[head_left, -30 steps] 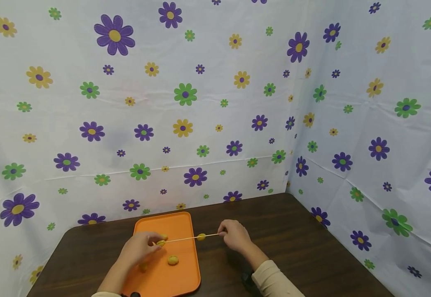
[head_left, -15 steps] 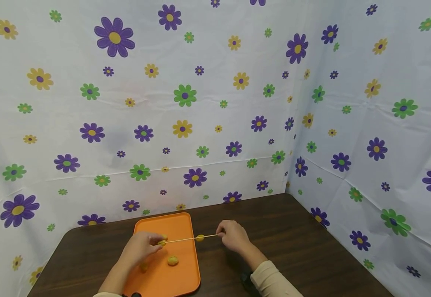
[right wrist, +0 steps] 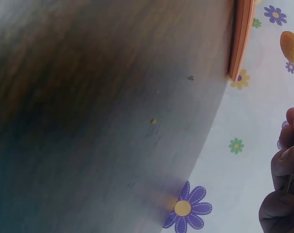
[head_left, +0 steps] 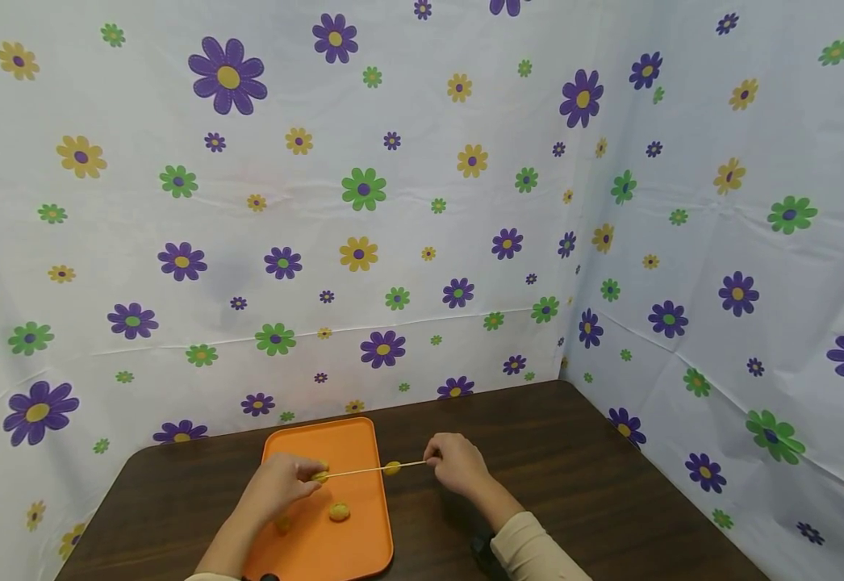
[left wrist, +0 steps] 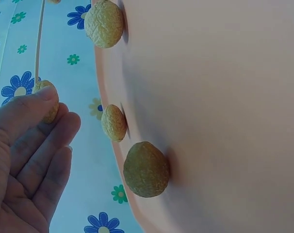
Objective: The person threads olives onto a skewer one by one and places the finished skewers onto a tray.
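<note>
A thin wooden skewer [head_left: 357, 471] stretches almost level between both hands. My right hand [head_left: 458, 464] grips it near the right end, fingers curled round it in the right wrist view. One small yellow-brown ball [right wrist: 291, 47] is threaded partway along, between the hands. My left hand [head_left: 277, 488] pinches a second wrinkled ball [left wrist: 46, 102] between thumb and fingers, right at the skewer's left end. Below, an orange tray [head_left: 353, 557] bears several loose balls, among them a round one [head_left: 339, 512], a wrinkled pale one [left wrist: 104, 24] and a darker one [left wrist: 146, 170].
The tray lies on a dark wood-grain table [head_left: 538, 460], left of the middle. A few tiny crumbs [right wrist: 154, 121] dot the tabletop in the right wrist view. A flowered white sheet [head_left: 422, 202] hangs behind the table and along its right side.
The head view has shifted very slightly. Both hands keep nearly the same pose, holding the skewer and the ball at its left end.
</note>
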The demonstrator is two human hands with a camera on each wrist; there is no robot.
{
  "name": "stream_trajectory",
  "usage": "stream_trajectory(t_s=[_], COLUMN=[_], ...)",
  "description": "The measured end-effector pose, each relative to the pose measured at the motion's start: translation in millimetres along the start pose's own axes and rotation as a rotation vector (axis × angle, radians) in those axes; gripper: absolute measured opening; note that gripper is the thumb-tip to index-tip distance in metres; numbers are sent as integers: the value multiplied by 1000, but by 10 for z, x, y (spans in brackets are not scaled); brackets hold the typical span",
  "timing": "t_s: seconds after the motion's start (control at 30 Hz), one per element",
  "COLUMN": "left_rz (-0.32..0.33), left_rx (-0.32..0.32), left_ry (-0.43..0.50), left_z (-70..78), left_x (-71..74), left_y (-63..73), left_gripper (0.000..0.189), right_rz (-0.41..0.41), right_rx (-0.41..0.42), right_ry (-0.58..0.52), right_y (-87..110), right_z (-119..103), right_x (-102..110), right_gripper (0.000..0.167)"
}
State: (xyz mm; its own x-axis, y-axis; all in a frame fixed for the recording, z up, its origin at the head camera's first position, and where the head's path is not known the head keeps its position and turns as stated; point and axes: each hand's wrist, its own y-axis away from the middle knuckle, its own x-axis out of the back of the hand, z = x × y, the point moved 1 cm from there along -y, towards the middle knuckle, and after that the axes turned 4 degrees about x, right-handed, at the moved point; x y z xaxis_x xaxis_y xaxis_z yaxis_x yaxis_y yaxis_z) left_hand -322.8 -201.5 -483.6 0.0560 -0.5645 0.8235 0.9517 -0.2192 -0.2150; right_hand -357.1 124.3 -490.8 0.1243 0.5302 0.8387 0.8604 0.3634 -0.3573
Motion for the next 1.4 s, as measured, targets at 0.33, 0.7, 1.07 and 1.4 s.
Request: stream_trajectory(t_s=[0.33,0.7,1.07,1.4], left_rz=[-1,-5,-9,-27], left_rx=[-65,-89,-112,-118], left_ry=[-27,-50,-83,-94], left_z=[40,54,61,99], left_x=[5,-7,-40,-53], left_y=[2,-17,-34,-34], left_gripper=[22,17,13,14], right_rz=[-4,-8,1,-19], right_rx=[-1,13,29,14], right_ry=[3,25,76,100], right_y=[0,-17,-21,-23], right_z=[-6,-46,-67,-106], right_x=[-10,-18,-49,-67], right_gripper=[11,13,15,14])
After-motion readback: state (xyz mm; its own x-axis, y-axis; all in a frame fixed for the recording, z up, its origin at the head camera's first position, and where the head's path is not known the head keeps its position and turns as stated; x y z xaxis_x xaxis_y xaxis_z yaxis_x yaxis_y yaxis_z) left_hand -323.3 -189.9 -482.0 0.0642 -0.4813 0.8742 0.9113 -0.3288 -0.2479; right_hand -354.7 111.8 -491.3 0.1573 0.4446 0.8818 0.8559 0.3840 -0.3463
